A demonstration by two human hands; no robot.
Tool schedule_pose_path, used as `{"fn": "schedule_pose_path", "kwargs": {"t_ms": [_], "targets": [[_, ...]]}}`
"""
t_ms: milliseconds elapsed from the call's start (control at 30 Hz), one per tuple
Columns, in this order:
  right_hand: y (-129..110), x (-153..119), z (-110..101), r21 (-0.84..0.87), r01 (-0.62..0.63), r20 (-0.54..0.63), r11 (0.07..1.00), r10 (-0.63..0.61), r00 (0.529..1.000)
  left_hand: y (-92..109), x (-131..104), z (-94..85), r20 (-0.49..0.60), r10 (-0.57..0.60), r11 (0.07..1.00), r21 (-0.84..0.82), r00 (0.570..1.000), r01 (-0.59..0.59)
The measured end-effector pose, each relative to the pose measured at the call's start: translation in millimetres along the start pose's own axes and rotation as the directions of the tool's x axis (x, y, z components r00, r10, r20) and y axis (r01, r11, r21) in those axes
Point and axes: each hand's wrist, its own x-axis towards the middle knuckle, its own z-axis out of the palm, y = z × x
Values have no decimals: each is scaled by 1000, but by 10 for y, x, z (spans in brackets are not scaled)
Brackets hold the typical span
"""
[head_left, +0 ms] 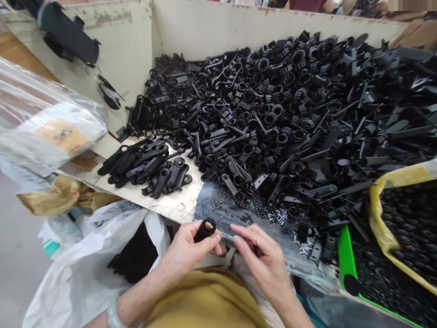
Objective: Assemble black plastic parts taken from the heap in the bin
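My left hand (198,239) is closed around a black plastic part with a round, hollow ring end (205,229) that faces up. Just to its right, my right hand (256,248) is curled with thumb and forefinger close together. Something dark shows between its fingers, and a thin pale line lies near the fingertips; I cannot make out what it is. Beyond the hands, tiny black pieces (239,205) and small silver pins (305,241) are scattered on a dark mat (213,216). Left of them lies a group of long black plastic parts (160,175).
A large heap of black plastic parts (259,100) fills the pale-walled bin (218,27). At right stand a yellow-rimmed bag (377,200) of small black pieces and a green edge (347,250). A white bag (82,282) with black contents hangs at lower left.
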Motion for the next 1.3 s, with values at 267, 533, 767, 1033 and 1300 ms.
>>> {"fn": "schedule_pose_path", "kwargs": {"t_ms": [267,533,767,1033,1300], "targets": [[101,142,-40,-412,131,139,902,-79,987,46,27,-26,-92,146,976,177,985,-128],[-3,171,22,-40,-117,8,992,117,993,1,21,47,-74,-15,988,-156,997,3],[-143,215,200,616,-249,-53,747,355,933,51,29,195,95,-4,888,-457,995,48],[-181,152,311,733,-353,38,581,484,874,92,-7,257,66,-2,847,-530,998,36],[-132,106,366,680,-363,36,637,466,884,95,-5,270,38,-18,829,-559,999,36]]}}
